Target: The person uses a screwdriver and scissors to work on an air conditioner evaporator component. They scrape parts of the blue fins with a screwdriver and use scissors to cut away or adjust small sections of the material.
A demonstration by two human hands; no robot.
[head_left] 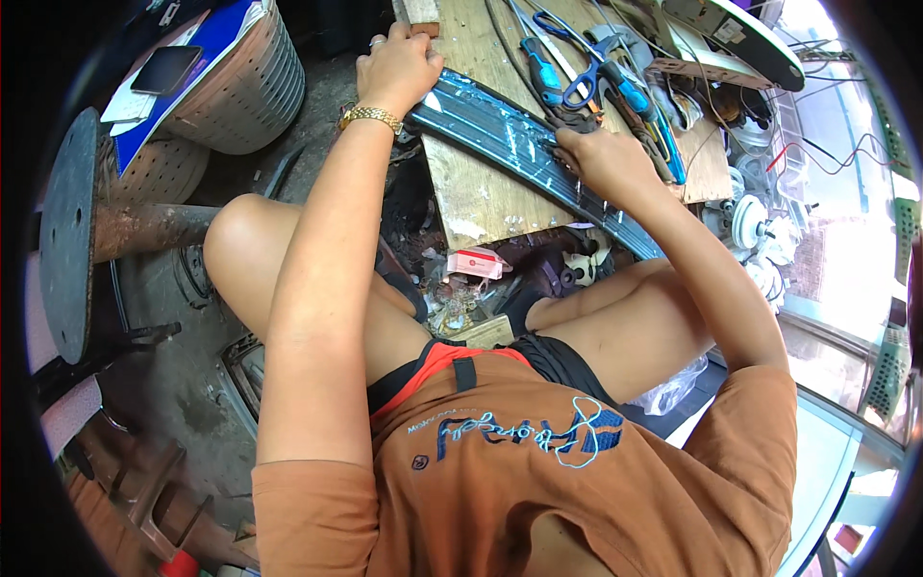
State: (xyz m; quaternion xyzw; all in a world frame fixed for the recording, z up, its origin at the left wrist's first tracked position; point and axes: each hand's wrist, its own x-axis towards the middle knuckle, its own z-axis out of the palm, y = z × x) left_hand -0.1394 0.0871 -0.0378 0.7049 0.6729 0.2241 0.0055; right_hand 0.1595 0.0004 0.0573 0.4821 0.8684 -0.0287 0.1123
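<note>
A long ridged blue-grey strip (490,125), streaked with white, lies diagonally across the front of a plywood board (481,192). My left hand (394,77), with a gold-coloured watch, has its fingers curled over the strip's upper end beside a small wooden block (421,14). My right hand (606,163) grips the strip around its middle, fingertips partly hidden. Just beyond lie blue-and-black handled tools (541,72), blue-handled scissors (582,87) and dark cables.
Perforated bins (236,101) with a phone (165,69) on papers stand upper left, above a round metal plate (67,231) on a post. Appliance parts and wires (755,226) crowd the right. A pink-white carton (476,263) lies between my legs.
</note>
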